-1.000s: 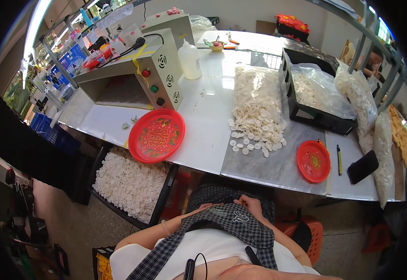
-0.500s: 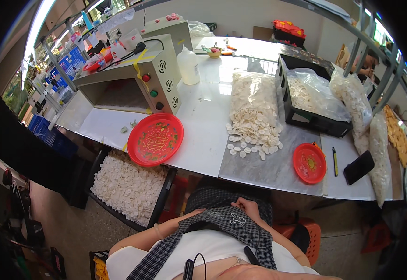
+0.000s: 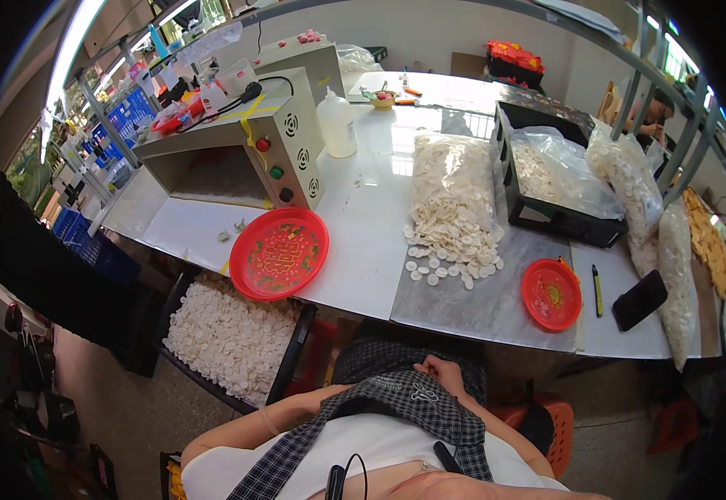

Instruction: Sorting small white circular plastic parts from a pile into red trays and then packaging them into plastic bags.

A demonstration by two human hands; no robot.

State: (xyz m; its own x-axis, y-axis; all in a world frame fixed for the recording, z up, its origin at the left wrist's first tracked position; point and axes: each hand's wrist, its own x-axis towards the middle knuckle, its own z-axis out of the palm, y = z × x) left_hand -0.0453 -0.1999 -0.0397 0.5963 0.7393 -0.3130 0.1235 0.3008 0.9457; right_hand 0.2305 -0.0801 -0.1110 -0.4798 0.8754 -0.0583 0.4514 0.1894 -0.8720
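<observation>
My right hand (image 3: pixel 441 370) rests on my lap above the dark checked apron (image 3: pixel 417 392), its fingers curled; whether anything is inside them is hidden. My left forearm (image 3: pixel 300 407) reaches in behind the apron's edge, and the hand itself is out of sight there. Both hands are below the table's front edge, away from the things on top. Nearest on the table is a heap of white button-like discs (image 3: pixel 459 246), spilling from a clear plastic bag (image 3: pixel 452 171). A small red dish (image 3: pixel 551 296) stands right of them, and a large red patterned tray (image 3: pixel 279 254) lies to the left.
A black crate of white discs (image 3: pixel 229 337) sits low at left. On the table stand a metal box oven (image 3: pixel 296 158), a white bottle (image 3: pixel 338 125), a black bin (image 3: pixel 567 218), a pen (image 3: pixel 597 292) and a phone (image 3: pixel 639 301). Filled bags (image 3: pixel 677 283) line the right edge.
My left hand has slipped further behind the apron, and its elbow has shifted slightly outward to the left. My right hand stays on my lap. The things on the table have not moved.
</observation>
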